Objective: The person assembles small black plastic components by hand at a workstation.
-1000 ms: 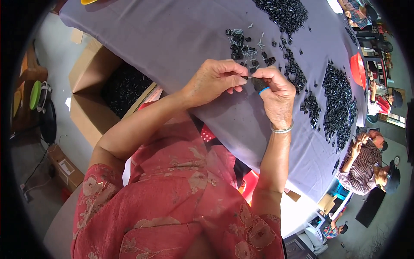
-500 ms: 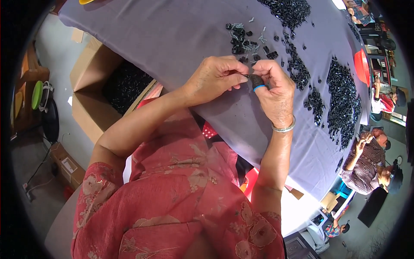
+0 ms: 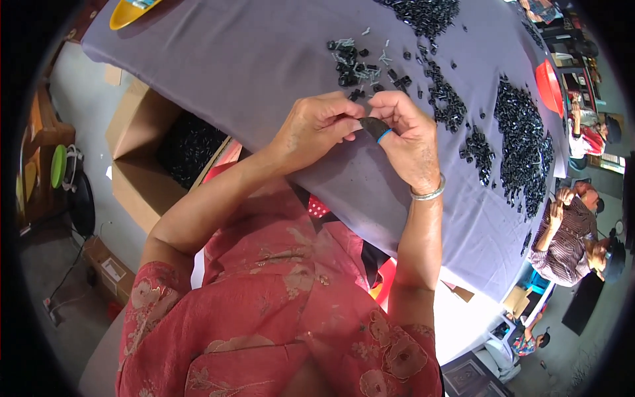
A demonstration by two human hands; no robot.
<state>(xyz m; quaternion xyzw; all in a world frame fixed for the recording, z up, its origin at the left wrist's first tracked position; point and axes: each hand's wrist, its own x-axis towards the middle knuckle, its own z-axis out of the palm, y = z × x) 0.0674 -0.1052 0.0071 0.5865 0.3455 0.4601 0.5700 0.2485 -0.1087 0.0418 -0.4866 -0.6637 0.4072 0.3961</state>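
My left hand (image 3: 319, 126) is closed in a pinch, its thumb and forefinger pressed together above the grey-purple tablecloth (image 3: 258, 79). Right beside it, my right hand (image 3: 413, 142) is also closed, its fingers curled and its thumb reaching to the left fingertips. That thumb wears a dark cover (image 3: 374, 127) with a blue rim. Whatever lies between the fingertips is too small and hidden to make out. Just beyond the hands is a loose group of small black plastic pieces (image 3: 346, 74) mixed with silvery screws (image 3: 385, 58).
Larger heaps of black pieces (image 3: 519, 132) spread to the right and far side. A red bowl (image 3: 549, 87) stands at the right edge, a yellow dish (image 3: 122, 18) at far left. Left of the table, an open cardboard box (image 3: 132, 129) holds black pieces. Other people (image 3: 562, 231) sit at right.
Both hands keep together with little change of grip. The view has shifted, so the table's things appear farther left and the yellow dish shows more. A dark bit seen earlier at the fingertips is now hidden.
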